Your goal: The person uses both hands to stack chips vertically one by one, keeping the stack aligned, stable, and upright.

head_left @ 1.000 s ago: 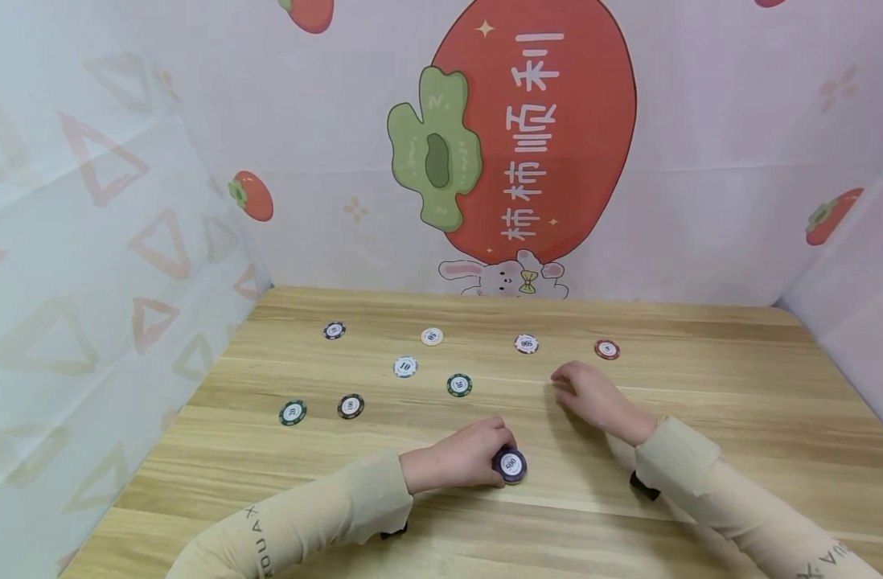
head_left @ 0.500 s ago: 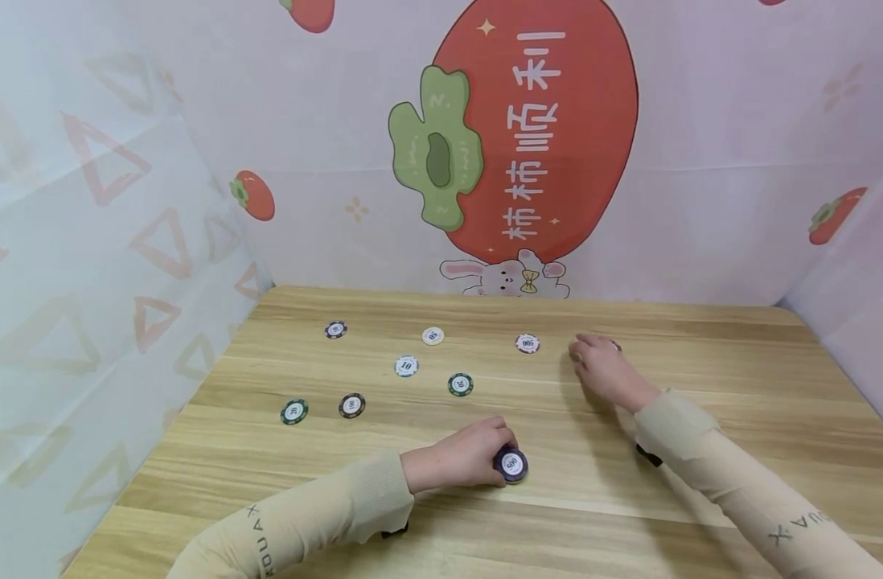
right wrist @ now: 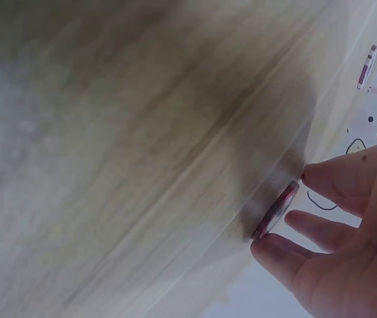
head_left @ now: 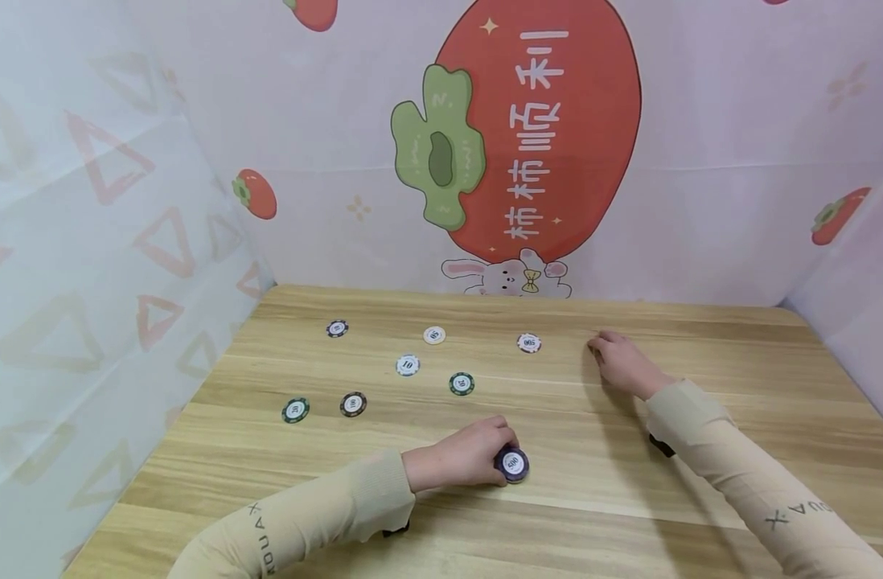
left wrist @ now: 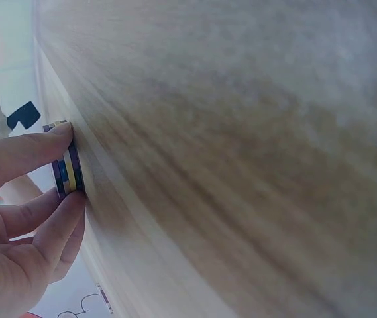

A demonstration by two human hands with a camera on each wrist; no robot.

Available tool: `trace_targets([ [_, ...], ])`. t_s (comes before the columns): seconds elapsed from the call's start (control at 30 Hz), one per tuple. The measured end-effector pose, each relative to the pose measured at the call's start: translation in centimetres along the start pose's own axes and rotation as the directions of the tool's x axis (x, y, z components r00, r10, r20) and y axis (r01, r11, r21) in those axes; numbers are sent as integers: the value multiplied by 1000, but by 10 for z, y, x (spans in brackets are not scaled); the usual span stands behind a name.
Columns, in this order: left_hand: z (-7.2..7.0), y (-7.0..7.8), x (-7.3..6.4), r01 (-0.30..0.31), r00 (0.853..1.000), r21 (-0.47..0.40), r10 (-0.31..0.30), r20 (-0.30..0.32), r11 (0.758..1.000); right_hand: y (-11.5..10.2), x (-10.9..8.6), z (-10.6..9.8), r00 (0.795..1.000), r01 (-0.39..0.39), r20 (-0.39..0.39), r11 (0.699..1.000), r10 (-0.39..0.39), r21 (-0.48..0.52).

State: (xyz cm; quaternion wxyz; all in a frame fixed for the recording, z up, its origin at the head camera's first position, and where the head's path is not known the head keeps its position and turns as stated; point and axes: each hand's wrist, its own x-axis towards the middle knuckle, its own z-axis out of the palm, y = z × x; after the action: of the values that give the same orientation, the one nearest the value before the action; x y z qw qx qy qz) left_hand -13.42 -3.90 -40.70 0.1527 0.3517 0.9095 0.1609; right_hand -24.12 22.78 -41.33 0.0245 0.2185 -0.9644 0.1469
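Chips [head_left: 408, 365] lie on the desk [head_left: 557, 539], mostly left and far. Near the middle, the left hand [head_left: 465, 455] pinches a stack [head_left: 515, 465] between thumb and fingers. At far right, the fingers of the right hand [head_left: 630, 364] pinch a red chip [right wrist: 276, 211] by its rim; I can't quite tell if it touches the desk. A loose pinch could let the chip slip, and a bump could knock the stack over.
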Motion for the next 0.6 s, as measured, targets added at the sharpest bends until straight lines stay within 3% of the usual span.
trace_targets([
  [0.23, 0, 0, 0, 3, 1000, 2, -3, 2, 1000, 3, -2, 1, 999, -42, 0, 999, 42, 0],
  [0.47, 0, 0, 0, 5, 1000, 1, -5, -1, 1000, 10, -4, 2, 999, -9, -51, 999, 6, -49],
  [0.6, 0, 0, 0, -2, 1000, 5, 2, -6, 1000, 13, -5, -1, 999, -15, -38, 999, 13, -46],
])
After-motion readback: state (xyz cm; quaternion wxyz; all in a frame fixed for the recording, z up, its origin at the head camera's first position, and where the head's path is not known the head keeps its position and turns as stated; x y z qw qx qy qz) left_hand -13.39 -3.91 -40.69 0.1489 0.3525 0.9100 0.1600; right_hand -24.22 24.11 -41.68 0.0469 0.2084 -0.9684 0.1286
